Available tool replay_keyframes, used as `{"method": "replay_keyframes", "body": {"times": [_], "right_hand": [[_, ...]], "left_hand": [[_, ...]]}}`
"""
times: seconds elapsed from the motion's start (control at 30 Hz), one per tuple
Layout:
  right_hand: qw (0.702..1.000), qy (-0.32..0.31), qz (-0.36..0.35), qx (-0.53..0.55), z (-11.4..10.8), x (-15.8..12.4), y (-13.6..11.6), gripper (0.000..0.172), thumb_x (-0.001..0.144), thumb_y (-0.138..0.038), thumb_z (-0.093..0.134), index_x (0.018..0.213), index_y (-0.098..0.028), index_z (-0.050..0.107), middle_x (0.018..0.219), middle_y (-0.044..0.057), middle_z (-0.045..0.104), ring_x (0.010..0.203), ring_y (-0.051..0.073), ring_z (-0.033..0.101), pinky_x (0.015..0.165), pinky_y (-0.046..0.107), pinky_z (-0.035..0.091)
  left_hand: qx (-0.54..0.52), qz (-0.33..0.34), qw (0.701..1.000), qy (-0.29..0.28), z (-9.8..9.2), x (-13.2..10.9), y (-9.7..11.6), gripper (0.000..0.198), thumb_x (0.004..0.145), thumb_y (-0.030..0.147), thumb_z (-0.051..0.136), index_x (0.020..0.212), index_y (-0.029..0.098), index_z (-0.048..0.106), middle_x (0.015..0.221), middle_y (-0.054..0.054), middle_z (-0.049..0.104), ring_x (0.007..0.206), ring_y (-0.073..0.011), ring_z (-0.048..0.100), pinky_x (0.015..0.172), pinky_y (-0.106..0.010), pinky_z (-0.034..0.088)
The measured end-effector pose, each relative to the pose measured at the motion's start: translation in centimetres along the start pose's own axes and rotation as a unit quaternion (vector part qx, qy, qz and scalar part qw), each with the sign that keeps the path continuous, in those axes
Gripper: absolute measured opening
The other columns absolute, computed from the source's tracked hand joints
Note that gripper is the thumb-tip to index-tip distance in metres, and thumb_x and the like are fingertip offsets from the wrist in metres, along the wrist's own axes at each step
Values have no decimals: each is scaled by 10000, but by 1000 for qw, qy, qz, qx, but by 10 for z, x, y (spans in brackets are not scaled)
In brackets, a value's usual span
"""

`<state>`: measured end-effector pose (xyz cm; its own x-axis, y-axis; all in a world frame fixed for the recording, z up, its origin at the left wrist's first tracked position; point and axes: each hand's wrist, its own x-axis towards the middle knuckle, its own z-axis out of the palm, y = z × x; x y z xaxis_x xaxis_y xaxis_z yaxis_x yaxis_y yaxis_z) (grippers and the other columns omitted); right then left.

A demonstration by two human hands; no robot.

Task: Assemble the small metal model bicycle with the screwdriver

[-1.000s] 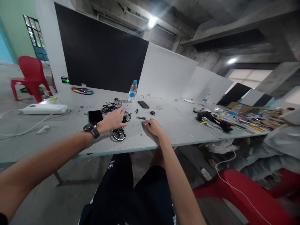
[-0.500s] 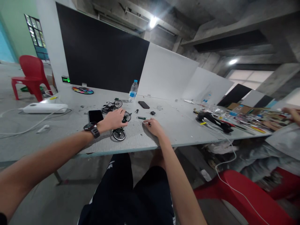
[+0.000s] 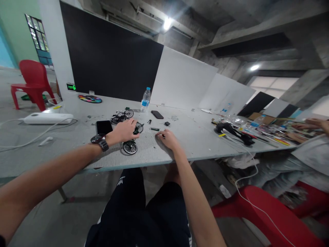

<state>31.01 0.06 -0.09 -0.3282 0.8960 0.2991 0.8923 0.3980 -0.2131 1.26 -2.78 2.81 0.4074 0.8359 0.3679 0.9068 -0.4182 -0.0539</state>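
My left hand [image 3: 125, 130], with a dark watch at its wrist, lies over a small black model bicycle and is closed on it. One spoked wheel [image 3: 130, 147] shows below the hand and another wheel [image 3: 138, 128] beyond the fingers; the frame between is mostly covered. My right hand [image 3: 166, 138] rests on the tabletop to the right, fingers curled together with the index finger near the surface. Whatever it pinches is too small to name. Just beyond it lies a thin dark green piece [image 3: 154, 129]. Behind the left hand stands a second model bicycle [image 3: 120, 117].
A black phone [image 3: 104, 127] lies beside my left wrist, another phone [image 3: 157, 114] farther back near a water bottle [image 3: 145, 100]. Small dark parts [image 3: 167, 124] are scattered about. At left lie a white power strip [image 3: 48, 118] and cable. Another person's hand [image 3: 317, 122] works at far right.
Both hands stay nearly in place, the right fingers shifting very slightly. The whole view has drifted a little. At far right the other person's hands have moved.
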Motion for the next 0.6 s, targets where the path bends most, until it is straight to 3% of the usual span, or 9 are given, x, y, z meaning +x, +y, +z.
{"method": "replay_keyframes", "body": {"times": [0.37,0.6], "right_hand": [[1000,-13,16,18,-1,-1,0,354,1075,-181,527,1239,-270,828,1121,103,675,969,195,642,876,273,448],[1000,-9,13,14,-1,0,0,329,1068,-173,548,1219,-267,824,1136,104,686,1011,205,653,930,285,457]], "left_hand": [[-6,4,1000,2,2,0,-1,663,1009,537,629,1502,111,503,1510,-225,574,1265,-356,649,886,-378,564],[-4,-1,1000,-1,0,-1,0,631,1009,538,631,1485,137,523,1494,-204,591,1249,-340,659,875,-355,553]]}}
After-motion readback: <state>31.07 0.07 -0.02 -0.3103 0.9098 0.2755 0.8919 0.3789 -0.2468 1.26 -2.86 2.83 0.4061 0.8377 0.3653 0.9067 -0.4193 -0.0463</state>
